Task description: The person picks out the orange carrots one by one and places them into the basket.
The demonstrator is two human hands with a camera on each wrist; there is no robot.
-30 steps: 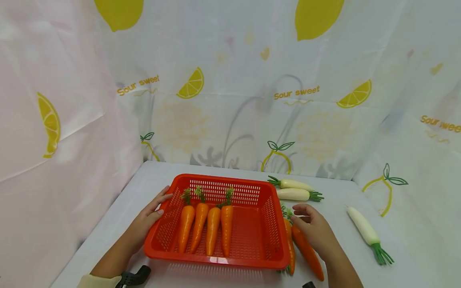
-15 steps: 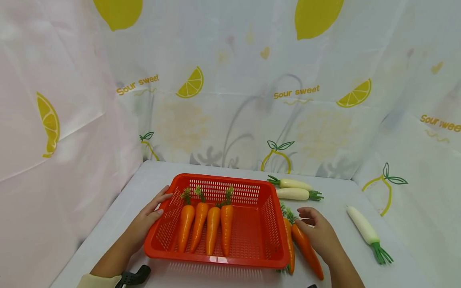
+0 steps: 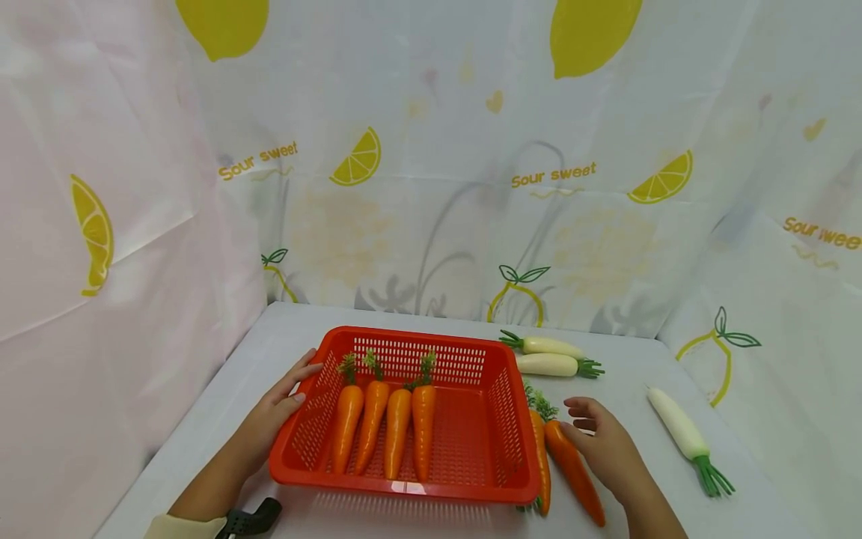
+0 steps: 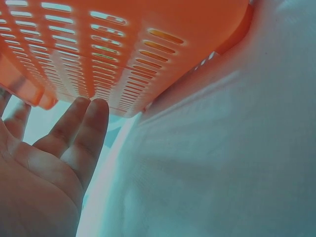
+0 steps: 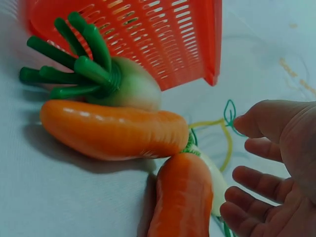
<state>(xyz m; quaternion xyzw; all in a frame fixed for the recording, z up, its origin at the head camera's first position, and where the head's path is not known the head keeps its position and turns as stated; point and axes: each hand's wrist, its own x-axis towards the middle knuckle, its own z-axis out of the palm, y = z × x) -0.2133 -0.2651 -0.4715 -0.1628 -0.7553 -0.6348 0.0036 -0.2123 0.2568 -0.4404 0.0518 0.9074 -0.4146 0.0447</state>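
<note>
A red perforated plastic basket [image 3: 404, 490] stands on the white table with several orange toy carrots [image 3: 397, 430] lying side by side in its left half. At its left side is my left hand [image 3: 266, 419], its fingers extended against the wall; in the left wrist view the fingertips [image 4: 98, 106] meet the slotted side from below. My right hand [image 3: 606, 442] hovers with loosely bent fingers right of the basket, holding nothing. Close to it are two carrots on the table, one [image 3: 575, 475] by the thumb and another [image 3: 541, 464] along the basket's right wall.
Two white radishes [image 3: 548, 364] lie behind the carrots near the basket's back right corner. Another white radish [image 3: 680, 423] is farther right. Beside the basket, a radish with green stems [image 5: 133, 84] shows in the right wrist view. Lemon-printed curtains [image 3: 431, 224] enclose the table.
The right hand has drifted a little right and toward the near side, away from the basket wall. The left hand, basket and vegetables stay as they were.
</note>
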